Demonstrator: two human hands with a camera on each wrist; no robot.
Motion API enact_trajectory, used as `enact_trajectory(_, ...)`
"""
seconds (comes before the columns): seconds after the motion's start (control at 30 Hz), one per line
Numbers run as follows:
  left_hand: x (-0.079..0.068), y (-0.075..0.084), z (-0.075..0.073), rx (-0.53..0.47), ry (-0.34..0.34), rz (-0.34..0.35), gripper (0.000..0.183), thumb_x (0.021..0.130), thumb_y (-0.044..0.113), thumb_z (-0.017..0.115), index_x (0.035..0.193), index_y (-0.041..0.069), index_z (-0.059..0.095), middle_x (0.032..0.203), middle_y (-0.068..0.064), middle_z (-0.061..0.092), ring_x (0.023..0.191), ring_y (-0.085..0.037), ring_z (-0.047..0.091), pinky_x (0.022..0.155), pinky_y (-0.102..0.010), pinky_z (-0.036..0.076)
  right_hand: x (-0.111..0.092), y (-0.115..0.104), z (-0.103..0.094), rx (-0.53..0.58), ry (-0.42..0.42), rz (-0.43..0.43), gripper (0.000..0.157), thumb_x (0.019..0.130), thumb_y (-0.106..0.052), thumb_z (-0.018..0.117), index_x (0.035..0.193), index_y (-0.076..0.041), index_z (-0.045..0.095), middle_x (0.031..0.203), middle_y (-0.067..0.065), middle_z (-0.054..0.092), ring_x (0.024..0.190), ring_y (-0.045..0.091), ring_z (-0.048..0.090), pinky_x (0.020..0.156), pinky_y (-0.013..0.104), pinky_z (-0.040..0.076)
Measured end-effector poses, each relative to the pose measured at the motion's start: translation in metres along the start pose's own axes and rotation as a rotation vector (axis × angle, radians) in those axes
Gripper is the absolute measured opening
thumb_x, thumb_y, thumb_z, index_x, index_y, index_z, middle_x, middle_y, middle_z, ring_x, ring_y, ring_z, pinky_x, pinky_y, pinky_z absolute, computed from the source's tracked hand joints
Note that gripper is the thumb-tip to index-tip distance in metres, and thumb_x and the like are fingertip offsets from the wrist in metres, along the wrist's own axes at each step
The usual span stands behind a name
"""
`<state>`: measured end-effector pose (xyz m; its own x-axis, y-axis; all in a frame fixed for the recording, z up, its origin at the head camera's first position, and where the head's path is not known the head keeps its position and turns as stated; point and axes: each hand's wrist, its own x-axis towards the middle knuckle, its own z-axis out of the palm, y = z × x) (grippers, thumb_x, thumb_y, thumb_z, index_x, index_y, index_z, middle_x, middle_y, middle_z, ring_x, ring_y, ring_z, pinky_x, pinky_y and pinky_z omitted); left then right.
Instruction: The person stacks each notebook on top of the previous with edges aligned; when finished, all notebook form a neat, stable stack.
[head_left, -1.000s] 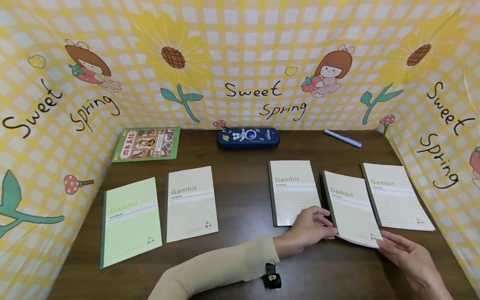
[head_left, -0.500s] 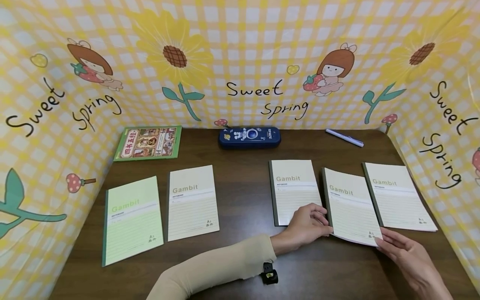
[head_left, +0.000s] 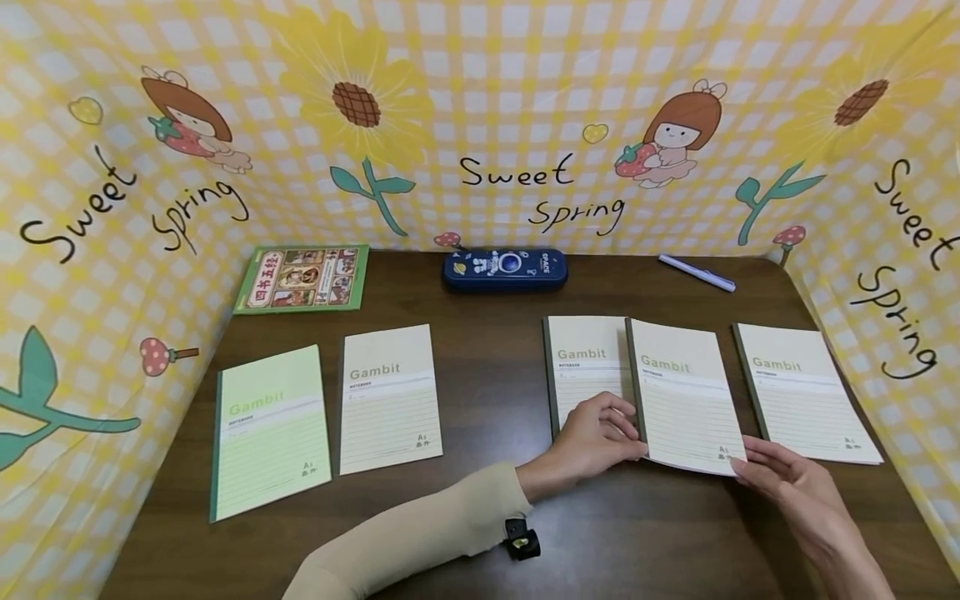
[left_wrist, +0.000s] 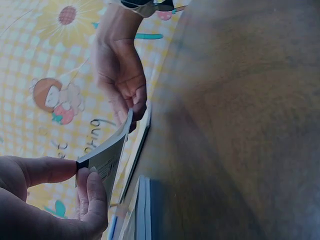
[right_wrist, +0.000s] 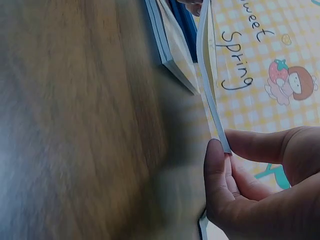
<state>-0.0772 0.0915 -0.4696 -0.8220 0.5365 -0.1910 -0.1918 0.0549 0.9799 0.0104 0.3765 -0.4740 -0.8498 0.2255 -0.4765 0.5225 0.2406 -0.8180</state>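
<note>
Between both hands a cream notebook (head_left: 684, 400) marked Gambit is held by its two near corners, raised off the table and slightly bowed. My left hand (head_left: 596, 437) pinches the dark-spine corner, thumb on top, as the left wrist view shows. At the other corner my right hand (head_left: 795, 483) grips with thumb and fingers. The held notebook overlaps the right side of another cream notebook (head_left: 588, 350) lying behind my left hand. To its right lies a further cream notebook (head_left: 806, 392), apart from it in the head view.
On the left of the table (head_left: 495, 400) lie a green notebook (head_left: 273, 442) and a cream notebook (head_left: 392, 408). Along the back are a green-edged picture book (head_left: 300, 279), a navy pencil case (head_left: 504, 271) and a lilac pen (head_left: 696, 273). Yellow checked cloth walls (head_left: 517, 83) stand around three sides.
Both hands have carried the held notebook to the left and a little away from the body, so it now overlaps the notebook on its left. The other notebooks stay in place.
</note>
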Motion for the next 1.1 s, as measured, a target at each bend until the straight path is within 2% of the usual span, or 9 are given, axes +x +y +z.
enact_trajectory(0.03, -0.001, 0.0, -0.003, 0.002, 0.003, 0.002, 0.041, 0.082, -0.002, 0.081, 0.119, -0.001, 0.064, 0.096, -0.017, 0.074, 0.071, -0.004, 0.066, 0.066, -0.016, 0.052, 0.0, -0.002, 0.002, -0.015, -0.006, -0.006, 0.074, 0.099, -0.023, 0.073, 0.153, 0.011, 0.037, 0.099, -0.029, 0.064, 0.094, -0.006, 0.066, 0.082, 0.016, 0.059)
enact_trajectory(0.1, -0.002, 0.0, -0.007, -0.011, 0.009, 0.005, 0.041, 0.082, -0.004, 0.081, 0.119, -0.002, 0.063, 0.096, -0.018, 0.073, 0.07, -0.005, 0.065, 0.066, -0.016, 0.053, 0.001, -0.005, 0.005, -0.014, -0.011, -0.028, 0.071, 0.098, -0.023, 0.074, 0.151, 0.011, 0.041, 0.1, -0.028, 0.065, 0.094, -0.006, 0.066, 0.082, 0.017, 0.059)
enact_trajectory(0.23, -0.003, -0.002, -0.016, -0.015, 0.022, 0.013, 0.042, 0.081, -0.004, 0.081, 0.119, -0.004, 0.062, 0.098, -0.023, 0.072, 0.07, -0.006, 0.065, 0.068, -0.016, 0.054, 0.004, -0.01, 0.012, 0.012, -0.011, -0.08, 0.052, 0.097, -0.018, 0.076, 0.141, 0.003, 0.056, 0.1, -0.025, 0.069, 0.094, -0.004, 0.068, 0.081, 0.016, 0.059)
enact_trajectory(0.3, -0.004, -0.003, -0.02, -0.003, 0.036, 0.019, 0.041, 0.081, -0.005, 0.081, 0.118, -0.005, 0.063, 0.1, -0.025, 0.071, 0.071, -0.007, 0.066, 0.069, -0.016, 0.054, 0.006, -0.013, 0.016, 0.013, -0.011, -0.097, 0.049, 0.097, -0.016, 0.076, 0.138, 0.002, 0.058, 0.1, -0.024, 0.069, 0.094, -0.004, 0.068, 0.08, 0.016, 0.059)
enact_trajectory(0.53, -0.012, -0.006, -0.036, 0.073, 0.083, 0.008, 0.04, 0.082, 0.0, 0.083, 0.118, -0.001, 0.065, 0.106, -0.023, 0.072, 0.079, -0.013, 0.07, 0.072, -0.016, 0.054, 0.011, -0.022, 0.034, -0.078, -0.012, -0.124, 0.064, 0.096, -0.02, 0.077, 0.145, 0.011, 0.05, 0.098, -0.026, 0.067, 0.091, -0.006, 0.067, 0.079, 0.018, 0.058)
enact_trajectory(0.67, -0.017, -0.007, -0.045, 0.105, 0.092, 0.0, 0.04, 0.083, 0.001, 0.083, 0.118, -0.001, 0.064, 0.106, -0.02, 0.072, 0.079, -0.013, 0.069, 0.071, -0.017, 0.054, 0.013, -0.027, 0.044, -0.089, 0.0, -0.167, 0.061, 0.095, -0.019, 0.078, 0.143, 0.01, 0.053, 0.097, -0.026, 0.067, 0.09, -0.006, 0.068, 0.078, 0.018, 0.059)
enact_trajectory(0.9, -0.024, -0.009, -0.057, 0.144, 0.106, -0.015, 0.041, 0.082, -0.001, 0.082, 0.119, -0.003, 0.063, 0.104, -0.019, 0.071, 0.082, -0.021, 0.073, 0.072, -0.017, 0.056, 0.015, -0.032, 0.059, -0.084, 0.004, -0.216, 0.058, 0.094, -0.018, 0.079, 0.14, 0.009, 0.056, 0.097, -0.025, 0.067, 0.089, -0.005, 0.067, 0.077, 0.019, 0.059)
enact_trajectory(1.03, -0.025, -0.012, -0.063, 0.18, 0.12, -0.008, 0.041, 0.082, 0.001, 0.083, 0.118, -0.003, 0.063, 0.104, -0.019, 0.071, 0.08, -0.018, 0.072, 0.072, -0.016, 0.056, 0.017, -0.034, 0.065, -0.109, 0.011, -0.226, 0.057, 0.093, -0.019, 0.08, 0.139, 0.008, 0.058, 0.098, -0.023, 0.068, 0.089, -0.007, 0.067, 0.075, 0.018, 0.057)
enact_trajectory(1.1, -0.026, -0.013, -0.066, 0.197, 0.125, -0.006, 0.041, 0.082, 0.002, 0.083, 0.118, -0.003, 0.063, 0.104, -0.019, 0.072, 0.079, -0.016, 0.07, 0.072, -0.016, 0.055, 0.018, -0.035, 0.068, -0.123, 0.012, -0.233, 0.056, 0.093, -0.018, 0.08, 0.139, 0.007, 0.059, 0.1, -0.018, 0.069, 0.089, -0.007, 0.067, 0.075, 0.017, 0.056)
